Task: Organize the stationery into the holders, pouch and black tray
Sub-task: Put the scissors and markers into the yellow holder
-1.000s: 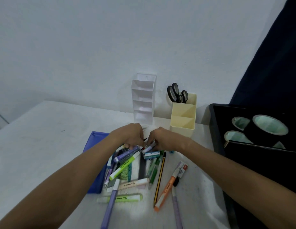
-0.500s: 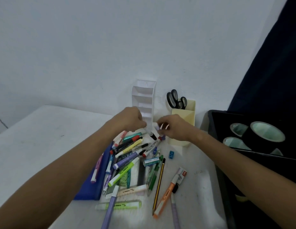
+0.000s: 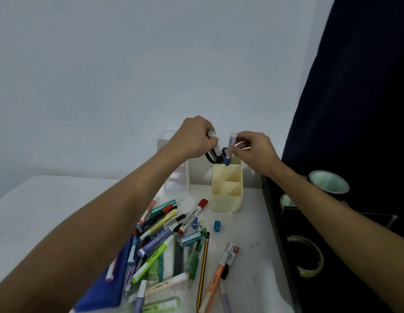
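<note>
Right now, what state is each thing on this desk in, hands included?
Left hand: grips a marker.
Right hand: holds blue-capped marker upright, tip entering yellow holder.
Scissors: standing in holder.
Pen pile: loose on table.
Tape rolls: in black tray.

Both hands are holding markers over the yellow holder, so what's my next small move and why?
Probably lower the blue-capped marker in your right hand into the yellow holder's back compartment and let go; its tip is already at the rim beside the scissors.
</note>
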`<state>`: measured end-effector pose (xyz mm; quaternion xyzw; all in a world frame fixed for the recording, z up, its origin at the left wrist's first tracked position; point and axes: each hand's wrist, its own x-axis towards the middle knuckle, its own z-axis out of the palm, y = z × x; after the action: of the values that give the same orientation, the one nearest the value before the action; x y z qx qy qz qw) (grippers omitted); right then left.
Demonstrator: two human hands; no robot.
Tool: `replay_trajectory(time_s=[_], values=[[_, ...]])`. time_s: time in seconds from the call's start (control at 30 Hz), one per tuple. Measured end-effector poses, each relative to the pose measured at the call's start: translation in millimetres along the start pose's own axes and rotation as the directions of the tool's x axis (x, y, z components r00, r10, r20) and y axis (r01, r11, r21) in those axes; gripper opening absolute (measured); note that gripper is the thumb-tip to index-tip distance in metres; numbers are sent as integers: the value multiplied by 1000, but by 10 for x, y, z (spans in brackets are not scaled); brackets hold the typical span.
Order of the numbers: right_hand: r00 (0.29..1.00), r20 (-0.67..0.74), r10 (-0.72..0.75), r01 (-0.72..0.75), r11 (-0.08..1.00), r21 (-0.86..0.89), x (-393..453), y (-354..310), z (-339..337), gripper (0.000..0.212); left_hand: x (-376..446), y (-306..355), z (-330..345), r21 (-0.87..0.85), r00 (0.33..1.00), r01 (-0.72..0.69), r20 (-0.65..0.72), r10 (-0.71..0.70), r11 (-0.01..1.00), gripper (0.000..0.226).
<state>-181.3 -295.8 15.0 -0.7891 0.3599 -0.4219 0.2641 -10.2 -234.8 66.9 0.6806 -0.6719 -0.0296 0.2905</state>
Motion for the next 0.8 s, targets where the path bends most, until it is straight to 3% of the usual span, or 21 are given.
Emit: replay_trajectory(time_s=[0.2,0.3,0.63,0.73,0.8], values=[[1000,-15,-2,1,993,-117,-67,230,181,12,58,3,294,40,993,-53,109,49,998,13],[998,4,70,-69,989,-131,-97,351,331,11,30,-54,428,67,985,-60,168,48,996,14],[988,43,150,-142,980,-140,-186,506,590,15,4,-296,732,112,982,-72,182,51,991,18],[986,39,163,-155,974,-165,-187,557,633,15,-16,-372,790,97,982,-56,184,38,994,32],[986,46,163,-150,968,-202,-188,591,663,15,-41,-403,818,85,978,-43,208,25,995,22]])
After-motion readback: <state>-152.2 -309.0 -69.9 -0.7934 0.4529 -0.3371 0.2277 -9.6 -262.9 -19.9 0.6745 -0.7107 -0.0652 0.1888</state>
